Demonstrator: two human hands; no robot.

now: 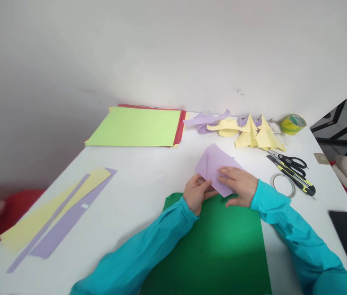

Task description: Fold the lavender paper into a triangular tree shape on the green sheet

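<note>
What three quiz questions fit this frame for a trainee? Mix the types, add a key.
1. Multiple choice: what do the left hand's fingers pinch?
A) a green-and-yellow tape roll
B) a folded purple paper
C) a utility knife

2. True or false: the black-handled scissors lie to the right of the person's right hand.

3. Fill in: the top sheet of the paper stack near the wall is ____ in colour.

Key: 1. B, the folded purple paper, by its lower edge. 2. True. 3. Light green.
</note>
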